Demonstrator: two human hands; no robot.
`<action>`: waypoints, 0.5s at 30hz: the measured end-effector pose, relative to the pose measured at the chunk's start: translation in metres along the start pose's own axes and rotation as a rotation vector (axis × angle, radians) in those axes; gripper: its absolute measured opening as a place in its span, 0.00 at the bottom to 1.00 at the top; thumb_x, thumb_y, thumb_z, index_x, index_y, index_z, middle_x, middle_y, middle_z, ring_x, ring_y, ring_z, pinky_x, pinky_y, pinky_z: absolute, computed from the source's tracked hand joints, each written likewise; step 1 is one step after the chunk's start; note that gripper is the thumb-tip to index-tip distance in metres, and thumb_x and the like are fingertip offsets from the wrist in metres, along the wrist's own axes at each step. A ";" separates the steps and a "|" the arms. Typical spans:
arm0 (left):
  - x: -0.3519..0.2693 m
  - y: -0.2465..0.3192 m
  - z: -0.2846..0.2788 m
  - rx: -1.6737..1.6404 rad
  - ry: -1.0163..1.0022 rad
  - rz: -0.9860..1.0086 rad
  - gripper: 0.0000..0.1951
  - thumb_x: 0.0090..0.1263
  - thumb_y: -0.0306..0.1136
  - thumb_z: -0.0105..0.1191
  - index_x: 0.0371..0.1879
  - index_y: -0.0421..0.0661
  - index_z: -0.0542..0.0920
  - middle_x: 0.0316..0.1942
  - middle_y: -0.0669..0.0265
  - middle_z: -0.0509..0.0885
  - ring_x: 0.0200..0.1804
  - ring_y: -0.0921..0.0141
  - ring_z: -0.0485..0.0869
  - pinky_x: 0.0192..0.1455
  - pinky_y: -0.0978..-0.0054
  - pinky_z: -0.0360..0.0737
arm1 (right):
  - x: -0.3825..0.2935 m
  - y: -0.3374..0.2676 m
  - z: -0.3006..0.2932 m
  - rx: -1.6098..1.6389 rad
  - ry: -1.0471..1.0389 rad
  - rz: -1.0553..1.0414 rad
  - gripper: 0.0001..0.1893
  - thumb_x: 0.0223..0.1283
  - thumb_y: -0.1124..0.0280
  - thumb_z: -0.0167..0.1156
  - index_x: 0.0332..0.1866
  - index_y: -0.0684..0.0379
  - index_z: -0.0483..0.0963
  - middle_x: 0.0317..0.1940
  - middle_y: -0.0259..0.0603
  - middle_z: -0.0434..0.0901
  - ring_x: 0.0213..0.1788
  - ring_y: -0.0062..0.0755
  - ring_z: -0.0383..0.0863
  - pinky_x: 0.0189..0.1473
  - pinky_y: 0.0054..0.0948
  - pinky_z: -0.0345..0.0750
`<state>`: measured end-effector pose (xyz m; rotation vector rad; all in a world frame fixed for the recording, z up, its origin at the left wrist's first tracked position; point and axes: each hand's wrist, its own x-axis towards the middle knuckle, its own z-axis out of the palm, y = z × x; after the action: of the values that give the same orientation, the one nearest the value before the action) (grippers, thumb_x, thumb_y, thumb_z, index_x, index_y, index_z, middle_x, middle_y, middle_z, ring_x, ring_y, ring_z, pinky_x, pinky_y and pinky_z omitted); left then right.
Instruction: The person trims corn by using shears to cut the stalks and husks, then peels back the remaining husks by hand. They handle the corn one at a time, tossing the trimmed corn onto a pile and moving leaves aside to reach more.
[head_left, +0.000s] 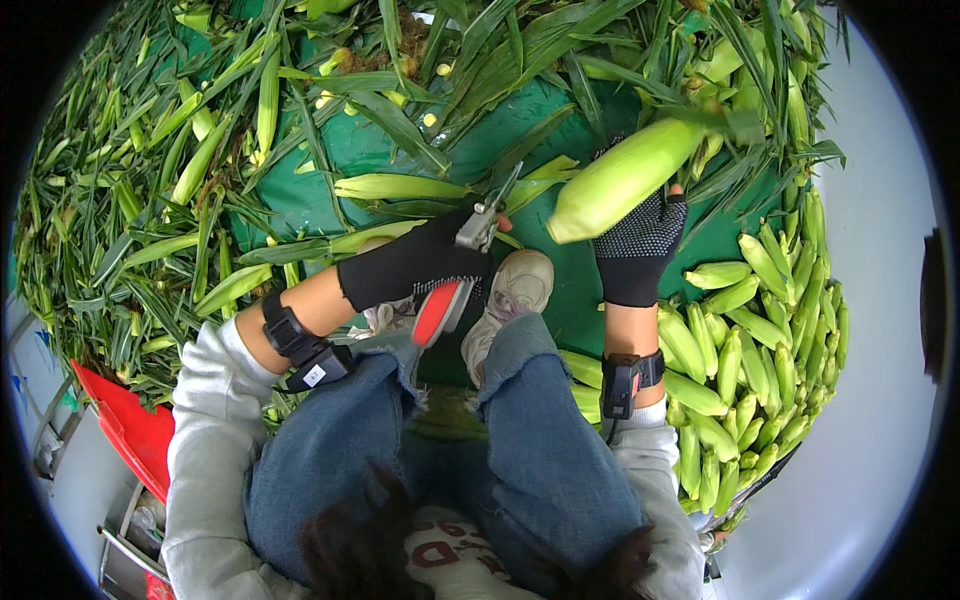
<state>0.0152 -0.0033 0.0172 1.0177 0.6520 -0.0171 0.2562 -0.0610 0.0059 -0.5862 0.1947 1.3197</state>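
Note:
My left hand (442, 255), in a black fingerless work glove, grips a pair of pruning shears (480, 225) with red and grey handles; the metal blades point up and to the right. An ear of corn in its light green husk (626, 180) lies across my right hand (641, 240), which wears a dotted black glove; the ear hides most of its fingers. The ear's blunt end points down and to the left, towards the shears but apart from them. Its other end lies by loose leaves. Stripped husk pieces (401, 187) lie near the blades.
Green sheeting (352, 142) covers the floor, with cut leaves and husks (165, 172) heaped at the left and top. Trimmed ears of corn (750, 375) are piled at the right. A red plastic object (127, 427) stands at the lower left. A pale wall (870, 300) rises at the right.

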 end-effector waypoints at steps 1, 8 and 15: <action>0.000 0.001 0.002 0.000 -0.002 0.003 0.28 0.56 0.35 0.56 0.57 0.46 0.64 0.41 0.63 0.74 0.43 0.70 0.76 0.44 0.75 0.74 | 0.002 -0.003 -0.010 0.033 -0.081 0.060 0.22 0.61 0.54 0.41 0.51 0.59 0.67 0.48 0.45 0.73 0.50 0.40 0.73 0.55 0.41 0.68; 0.007 0.026 0.015 0.441 0.117 0.220 0.44 0.52 0.33 0.59 0.65 0.43 0.44 0.55 0.51 0.66 0.57 0.59 0.68 0.58 0.69 0.66 | -0.016 0.021 -0.002 -0.594 0.030 0.203 0.25 0.53 0.67 0.58 0.56 0.62 0.63 0.49 0.41 0.71 0.50 0.32 0.72 0.51 0.30 0.70; 0.015 0.014 -0.012 0.835 0.427 0.329 0.37 0.50 0.34 0.59 0.60 0.41 0.56 0.46 0.51 0.74 0.48 0.57 0.75 0.50 0.66 0.72 | -0.024 0.039 0.002 -1.325 -0.269 -0.099 0.32 0.45 0.76 0.64 0.58 0.63 0.60 0.49 0.38 0.70 0.54 0.28 0.66 0.56 0.26 0.64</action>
<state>0.0257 0.0177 0.0165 1.9606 0.8806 0.2399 0.2125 -0.0755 0.0075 -1.4669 -0.9996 1.2910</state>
